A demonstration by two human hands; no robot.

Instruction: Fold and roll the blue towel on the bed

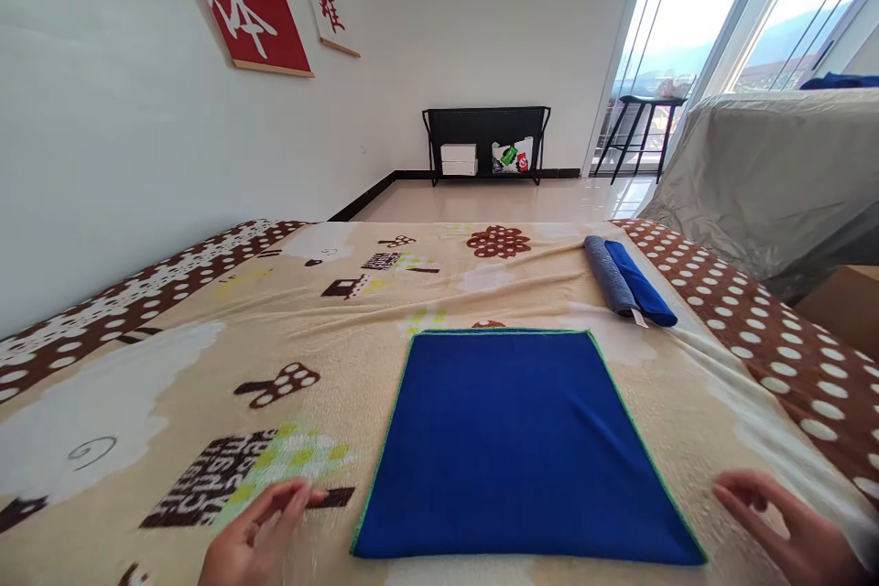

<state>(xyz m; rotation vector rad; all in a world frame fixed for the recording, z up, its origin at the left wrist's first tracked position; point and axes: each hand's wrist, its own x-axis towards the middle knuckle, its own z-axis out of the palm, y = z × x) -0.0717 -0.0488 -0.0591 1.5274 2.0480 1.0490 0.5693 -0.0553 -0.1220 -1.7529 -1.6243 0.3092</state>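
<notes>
Head view: I see the left hand (257,536) and the right hand (797,526) low over a patterned blanket (357,325), well apart. Both are curled, thumb and fingers narrowly parted, and I make out nothing held in either; I cannot tell whether they touch the blanket. Between them lies a blue cloth (522,449), spread flat with green stitching along its edges and a faint crease on its right half. The left hand is just beside its near left corner; the right hand is near its opposite near corner, clear of the edge. Beyond the right hand and slightly to its left, I see a grey roll (610,276) beside a blue roll (640,284). Far ahead of both hands stands a black rack (486,128).
</notes>
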